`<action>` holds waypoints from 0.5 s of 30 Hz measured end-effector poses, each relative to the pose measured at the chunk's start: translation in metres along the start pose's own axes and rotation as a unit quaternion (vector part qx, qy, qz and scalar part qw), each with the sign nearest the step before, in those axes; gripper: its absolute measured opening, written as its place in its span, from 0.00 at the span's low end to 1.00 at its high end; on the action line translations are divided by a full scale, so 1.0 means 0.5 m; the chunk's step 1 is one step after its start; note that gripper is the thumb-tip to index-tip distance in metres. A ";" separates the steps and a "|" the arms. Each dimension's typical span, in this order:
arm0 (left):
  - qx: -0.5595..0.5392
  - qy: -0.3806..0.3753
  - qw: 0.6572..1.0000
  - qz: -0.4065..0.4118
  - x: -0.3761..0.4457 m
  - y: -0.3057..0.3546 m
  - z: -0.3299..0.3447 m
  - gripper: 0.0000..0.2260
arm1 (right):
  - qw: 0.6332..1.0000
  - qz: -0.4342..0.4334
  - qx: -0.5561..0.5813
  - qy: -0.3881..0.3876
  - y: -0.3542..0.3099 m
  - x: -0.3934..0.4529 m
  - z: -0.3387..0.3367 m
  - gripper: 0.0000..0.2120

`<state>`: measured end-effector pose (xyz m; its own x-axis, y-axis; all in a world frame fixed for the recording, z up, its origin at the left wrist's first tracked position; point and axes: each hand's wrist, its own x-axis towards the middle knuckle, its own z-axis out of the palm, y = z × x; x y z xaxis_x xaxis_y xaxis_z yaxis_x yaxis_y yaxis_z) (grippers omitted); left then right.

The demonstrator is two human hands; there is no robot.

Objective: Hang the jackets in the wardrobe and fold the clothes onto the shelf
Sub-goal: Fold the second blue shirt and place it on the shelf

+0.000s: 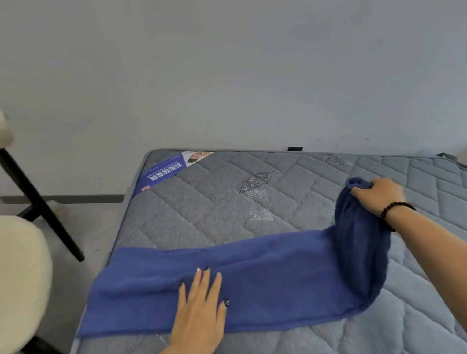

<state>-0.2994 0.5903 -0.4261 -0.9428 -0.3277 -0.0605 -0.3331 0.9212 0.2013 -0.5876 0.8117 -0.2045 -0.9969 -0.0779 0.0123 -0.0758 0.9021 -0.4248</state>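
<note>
The left hand [199, 313] presses flat, fingers straight, on the blue garment [263, 280] at lower center. The right hand [379, 196] grips its bunched end, right of center, above the mattress [201, 207].

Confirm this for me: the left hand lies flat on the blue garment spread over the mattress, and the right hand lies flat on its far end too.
Not quite. In the head view the right hand is not flat: its fingers grip the bunched end of the blue garment and lift it. The left hand does lie flat on it, on the mattress.
</note>
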 end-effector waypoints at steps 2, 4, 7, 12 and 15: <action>0.000 -0.023 0.999 -0.026 -0.028 -0.067 -0.005 0.33 | 0.999 -0.036 0.007 -0.014 -0.086 -0.042 0.033 0.17; -0.021 -0.024 0.998 -0.047 -0.057 -0.129 -0.006 0.32 | 0.997 -0.067 0.035 -0.027 -0.169 -0.092 0.073 0.19; -0.114 0.058 0.989 -0.067 -0.097 -0.194 -0.037 0.21 | 0.990 -0.103 0.073 -0.061 -0.274 -0.175 0.145 0.19; -0.350 0.177 0.886 -0.247 -0.105 -0.270 -0.097 0.17 | 0.973 -0.140 0.111 -0.144 -0.409 -0.308 0.293 0.18; -0.509 0.227 0.760 -0.334 -0.103 -0.308 -0.125 0.10 | 0.964 -0.154 0.112 -0.188 -0.470 -0.386 0.389 0.16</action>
<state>-0.1988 0.4524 -0.3926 -0.3891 -0.9027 -0.1836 -0.3375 -0.0458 0.9402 -0.3731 0.5325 -0.2830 -0.8465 -0.5130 -0.1425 -0.3176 0.7014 -0.6381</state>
